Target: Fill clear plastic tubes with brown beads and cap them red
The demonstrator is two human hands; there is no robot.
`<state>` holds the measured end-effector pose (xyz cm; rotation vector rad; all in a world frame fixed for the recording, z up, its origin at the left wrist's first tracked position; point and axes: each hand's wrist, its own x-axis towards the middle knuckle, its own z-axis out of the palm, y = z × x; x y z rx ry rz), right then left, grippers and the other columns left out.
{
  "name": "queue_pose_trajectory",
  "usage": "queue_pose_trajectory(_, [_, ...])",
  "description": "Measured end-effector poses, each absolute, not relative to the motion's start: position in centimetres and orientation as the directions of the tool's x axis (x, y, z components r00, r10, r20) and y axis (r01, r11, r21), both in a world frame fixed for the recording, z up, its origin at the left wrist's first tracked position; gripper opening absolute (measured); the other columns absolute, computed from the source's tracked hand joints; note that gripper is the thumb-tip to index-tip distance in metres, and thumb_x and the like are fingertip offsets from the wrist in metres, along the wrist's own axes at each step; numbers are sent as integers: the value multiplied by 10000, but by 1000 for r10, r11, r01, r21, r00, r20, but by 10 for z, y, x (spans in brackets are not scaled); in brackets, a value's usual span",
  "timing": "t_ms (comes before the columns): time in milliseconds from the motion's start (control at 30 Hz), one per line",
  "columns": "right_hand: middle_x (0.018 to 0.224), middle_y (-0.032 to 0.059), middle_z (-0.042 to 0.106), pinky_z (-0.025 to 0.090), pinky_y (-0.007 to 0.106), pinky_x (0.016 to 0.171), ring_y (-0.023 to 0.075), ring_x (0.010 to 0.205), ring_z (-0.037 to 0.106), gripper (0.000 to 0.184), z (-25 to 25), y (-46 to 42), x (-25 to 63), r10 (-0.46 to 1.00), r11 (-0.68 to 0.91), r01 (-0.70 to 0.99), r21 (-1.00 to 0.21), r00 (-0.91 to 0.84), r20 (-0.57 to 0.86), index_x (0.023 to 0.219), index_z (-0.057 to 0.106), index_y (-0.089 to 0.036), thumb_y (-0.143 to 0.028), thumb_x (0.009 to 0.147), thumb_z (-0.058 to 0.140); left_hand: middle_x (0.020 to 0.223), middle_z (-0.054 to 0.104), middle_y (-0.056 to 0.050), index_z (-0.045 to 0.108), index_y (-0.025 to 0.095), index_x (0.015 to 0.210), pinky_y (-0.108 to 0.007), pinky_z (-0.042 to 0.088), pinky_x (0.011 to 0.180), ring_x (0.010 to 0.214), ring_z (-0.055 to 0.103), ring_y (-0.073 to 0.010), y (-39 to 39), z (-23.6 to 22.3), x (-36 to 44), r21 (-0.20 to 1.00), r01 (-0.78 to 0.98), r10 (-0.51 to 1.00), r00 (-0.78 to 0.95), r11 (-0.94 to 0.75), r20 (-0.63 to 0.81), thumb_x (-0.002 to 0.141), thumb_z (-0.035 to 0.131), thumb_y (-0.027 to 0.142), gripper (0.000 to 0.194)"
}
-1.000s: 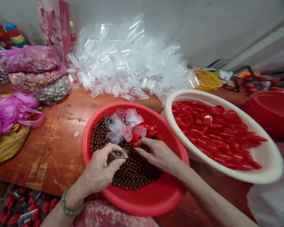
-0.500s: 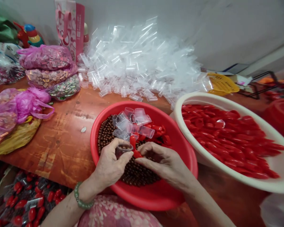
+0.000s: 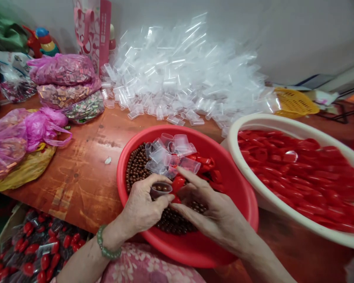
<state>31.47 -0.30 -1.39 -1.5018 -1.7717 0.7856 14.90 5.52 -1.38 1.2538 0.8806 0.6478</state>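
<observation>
From my remote view, the left hand (image 3: pixel 141 205) holds a clear tube (image 3: pixel 160 193), brown balls (image 3: pixel 164 188) showing in its mouth. The right hand (image 3: pixel 214 206) grips a red plastic piece (image 3: pixel 177 183) just beside that tube. I note both over the red basin (image 3: pixel 191 251).

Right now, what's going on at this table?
A person's left hand holds a clear tube with brown balls inside, while the right hand holds a red piece close beside it. Both hands are over a red basin with more balls, tubes and red pieces. A white basin of red pieces stands to the right; clear tubes lie heaped behind.
</observation>
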Motion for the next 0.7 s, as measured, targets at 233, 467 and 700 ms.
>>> queue_pose_trajectory(233, [935, 41, 714, 592, 265, 672, 158, 717, 710, 456, -28, -7, 311, 964, 192, 628, -754, 24, 265, 1269, 486, -271, -236, 848, 657, 835, 631, -1, 610, 167, 882, -249, 459, 769, 794, 584, -130, 60, -16, 149, 973, -4, 836, 512, 229, -194, 768, 620, 131, 120])
queue_pose_trajectory(467, [936, 43, 754, 604, 300, 746, 183, 770, 723, 257, -24, -3, 307, 962, 185, 526, -830, 76, 263, 1071, 661, -239, -216, 817, 696, 832, 628, -2, 621, 163, 872, -248, 447, 759, 779, 566, -125, 62, -14, 146, 958, -38, 831, 509, 284, -226, 757, 659, 187, 124])
queue_pose_trajectory(700, [966, 55, 709, 575, 251, 757, 152, 841, 685, 394, -17, 0, 301, 960, 216, 602, -769, 15, 281, 1267, 606, -241, -148, 886, 574, 757, 599, 11, 635, 160, 857, -240, 427, 693, 702, 520, -114, 63, -14, 147, 956, -16, 843, 477, 293, -250, 750, 659, 196, 116])
